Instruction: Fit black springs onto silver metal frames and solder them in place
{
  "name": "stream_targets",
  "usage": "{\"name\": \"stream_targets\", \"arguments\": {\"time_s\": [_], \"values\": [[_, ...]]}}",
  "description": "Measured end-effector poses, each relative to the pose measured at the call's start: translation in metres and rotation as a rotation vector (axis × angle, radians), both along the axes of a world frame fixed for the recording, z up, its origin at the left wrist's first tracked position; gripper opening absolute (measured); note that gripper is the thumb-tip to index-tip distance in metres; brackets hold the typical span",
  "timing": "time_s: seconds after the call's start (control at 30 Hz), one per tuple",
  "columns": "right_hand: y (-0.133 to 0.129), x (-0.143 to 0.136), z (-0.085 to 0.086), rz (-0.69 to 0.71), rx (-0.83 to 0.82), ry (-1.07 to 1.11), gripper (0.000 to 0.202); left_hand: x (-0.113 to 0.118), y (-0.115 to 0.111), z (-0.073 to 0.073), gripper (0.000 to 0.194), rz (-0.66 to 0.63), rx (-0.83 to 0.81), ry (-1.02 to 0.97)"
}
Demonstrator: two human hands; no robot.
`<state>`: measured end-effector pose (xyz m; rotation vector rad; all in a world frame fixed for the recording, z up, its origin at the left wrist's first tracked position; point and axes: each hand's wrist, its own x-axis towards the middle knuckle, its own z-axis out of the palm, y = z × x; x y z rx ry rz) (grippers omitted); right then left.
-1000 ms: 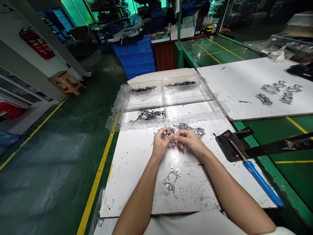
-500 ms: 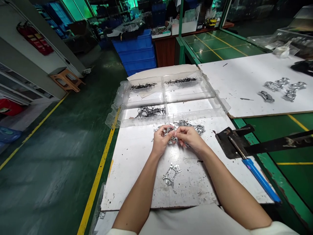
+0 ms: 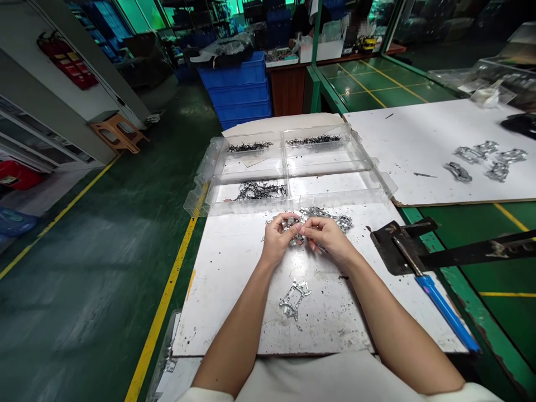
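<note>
Silvery metal shows between the two hands: the left hand (image 3: 276,241) curls its thumb and fingers around a small metal part (image 3: 297,239), while the right hand (image 3: 325,234) presses thumb and forefinger together at the part's edge. The step in hand looks like close fingertip work on that part, held above the white tabletop (image 3: 226,290); the next move seems to call for a steady left hold and fine control on the right. Whether the right fingertips pinch some tiny piece cannot be told, and the fingers hide much of the part's outline. Just beyond, a cluster of metal frames (image 3: 345,222) is partly covered by the hands; nearer the body lies a single loose frame (image 3: 295,298). Farther out, the clear tray (image 3: 251,207) holds tangled black pieces (image 3: 262,191), too fine to separate.
</note>
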<state>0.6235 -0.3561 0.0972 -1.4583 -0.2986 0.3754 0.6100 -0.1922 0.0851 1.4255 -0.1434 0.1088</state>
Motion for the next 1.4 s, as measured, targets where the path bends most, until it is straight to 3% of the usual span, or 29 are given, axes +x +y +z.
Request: {"name": "stream_targets", "arguments": {"time_s": [0.2, 0.3, 0.4, 0.73, 0.9, 1.1, 1.4], "values": [[0.001, -0.001, 0.004, 0.000, -0.076, -0.043, 0.034, 0.000, 0.000, -0.002, 0.032, 0.036, 0.021, -0.019], [0.003, -0.001, 0.004, -0.087, -0.200, -0.222, 0.031, 0.002, -0.002, -0.004, 0.032, 0.109, -0.077, -0.017], [0.005, -0.001, 0.001, -0.088, -0.265, -0.290, 0.028, 0.004, -0.003, -0.005, 0.034, 0.139, -0.219, 0.003], [0.009, -0.003, -0.004, -0.067, -0.158, -0.274, 0.031, 0.005, -0.003, -0.001, 0.034, 0.015, -0.343, 0.013], [0.007, -0.003, -0.004, -0.081, -0.139, -0.340, 0.030, 0.004, 0.000, 0.000, 0.032, -0.061, -0.272, 0.000], [0.004, -0.002, -0.001, -0.084, -0.159, -0.422, 0.026, 0.006, 0.007, 0.001, 0.026, -0.056, -0.136, -0.103], [0.002, -0.004, 0.002, -0.104, -0.205, -0.527, 0.025, 0.006, 0.012, 0.005, 0.024, -0.130, -0.112, -0.193]]}}
